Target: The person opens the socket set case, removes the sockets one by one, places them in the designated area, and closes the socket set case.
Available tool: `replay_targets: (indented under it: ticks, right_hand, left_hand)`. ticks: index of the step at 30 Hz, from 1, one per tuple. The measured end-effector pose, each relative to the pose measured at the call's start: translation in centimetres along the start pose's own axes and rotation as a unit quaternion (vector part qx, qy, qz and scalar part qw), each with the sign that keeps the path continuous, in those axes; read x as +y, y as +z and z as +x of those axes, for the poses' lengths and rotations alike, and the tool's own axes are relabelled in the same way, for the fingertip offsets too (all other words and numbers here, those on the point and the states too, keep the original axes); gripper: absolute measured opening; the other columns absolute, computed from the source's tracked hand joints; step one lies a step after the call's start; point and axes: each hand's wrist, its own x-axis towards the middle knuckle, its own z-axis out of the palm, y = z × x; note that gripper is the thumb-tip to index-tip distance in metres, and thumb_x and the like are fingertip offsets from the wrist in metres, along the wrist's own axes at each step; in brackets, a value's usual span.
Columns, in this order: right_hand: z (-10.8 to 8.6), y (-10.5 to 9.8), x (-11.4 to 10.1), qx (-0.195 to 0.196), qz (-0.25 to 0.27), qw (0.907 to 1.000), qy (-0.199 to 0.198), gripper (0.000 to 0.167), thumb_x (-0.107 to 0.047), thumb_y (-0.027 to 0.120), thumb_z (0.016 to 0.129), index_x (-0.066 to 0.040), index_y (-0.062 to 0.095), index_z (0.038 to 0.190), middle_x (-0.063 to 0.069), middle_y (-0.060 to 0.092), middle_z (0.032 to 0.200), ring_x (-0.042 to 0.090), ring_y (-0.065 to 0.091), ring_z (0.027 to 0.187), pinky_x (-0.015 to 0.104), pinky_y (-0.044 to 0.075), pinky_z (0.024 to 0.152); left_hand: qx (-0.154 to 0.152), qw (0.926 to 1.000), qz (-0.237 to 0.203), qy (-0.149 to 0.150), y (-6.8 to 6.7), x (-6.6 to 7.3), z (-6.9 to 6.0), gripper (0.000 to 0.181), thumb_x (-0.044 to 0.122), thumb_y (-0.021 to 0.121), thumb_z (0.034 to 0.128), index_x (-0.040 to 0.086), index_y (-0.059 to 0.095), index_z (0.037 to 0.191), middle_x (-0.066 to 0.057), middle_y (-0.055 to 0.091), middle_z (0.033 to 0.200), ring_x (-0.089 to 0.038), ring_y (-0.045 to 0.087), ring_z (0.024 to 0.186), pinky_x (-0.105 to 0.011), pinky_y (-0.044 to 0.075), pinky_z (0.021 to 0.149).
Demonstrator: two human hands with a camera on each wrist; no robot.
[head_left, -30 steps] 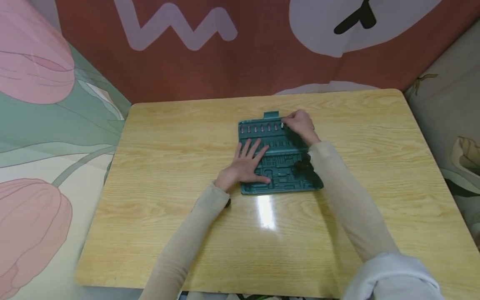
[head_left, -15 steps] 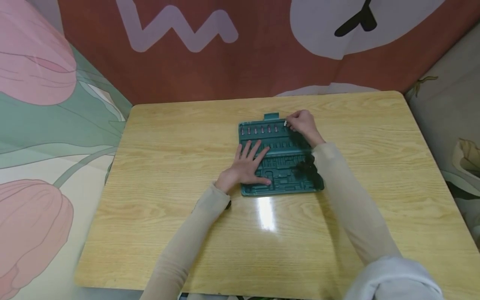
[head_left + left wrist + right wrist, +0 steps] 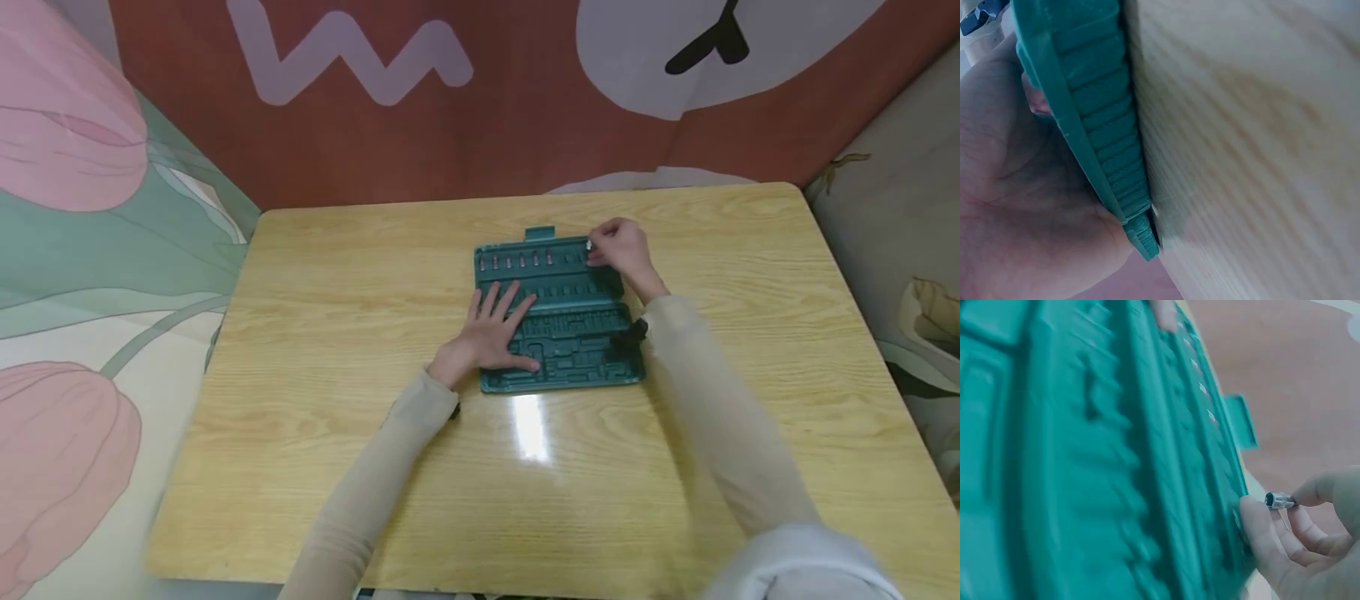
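A green plastic tool case (image 3: 581, 354) lies unfolded on the wooden table, its moulded slots facing up. Several small metal sockets (image 3: 522, 261) sit in a row along its far side. My left hand (image 3: 489, 340) rests spread over the case's left part, fingers straight. In the left wrist view, the palm lies against the case's ribbed edge (image 3: 1104, 122). My right hand (image 3: 624, 250) is over the far right corner. It pinches a small silver socket (image 3: 1280, 500) between thumb and fingers, with a fingertip at the case rim.
A green latch tab (image 3: 540, 233) sticks out from the case's far edge. The wooden table (image 3: 337, 333) extends on every side of the case. A printed red curtain (image 3: 487, 142) hangs behind the table's far edge.
My right hand has moved to the right along the case's far row, carrying the pinched socket. The left hand stays in place on the case.
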Motion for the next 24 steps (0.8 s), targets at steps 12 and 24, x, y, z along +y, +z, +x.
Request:
replay_targets:
  ticks: [12,24]
  right_hand:
    - [-0.2,-5.3,1.4,0.022,-0.077,0.9966,0.019,0.034,-0.016,0.057,0.092,0.014,0.067,0.104,0.003,0.067,0.077,0.01,0.063,0.065,0.026,0.054,0.06]
    - [0.0,-6.2,3.4,-0.004,-0.104,0.9934,0.047,0.036,-0.021,0.063,0.092,0.012,0.068,0.105,0.004,0.069,0.075,0.011,0.063,0.063,0.026,0.054,0.057]
  left_hand:
    - [-0.002,0.9999,0.011,-0.008,-0.1,0.1,-0.3,0.11,0.075,0.054,0.0807,0.024,-0.009,0.155,-0.008,-0.018,0.159,-0.034,-0.016,0.144,-0.053,-0.009,0.112]
    - [-0.002,0.9999,0.01,-0.005,0.0,0.2,-0.2,0.11,0.074,0.054,0.0806,0.025,-0.009,0.155,-0.007,-0.019,0.159,-0.033,-0.017,0.144,-0.052,-0.011,0.112]
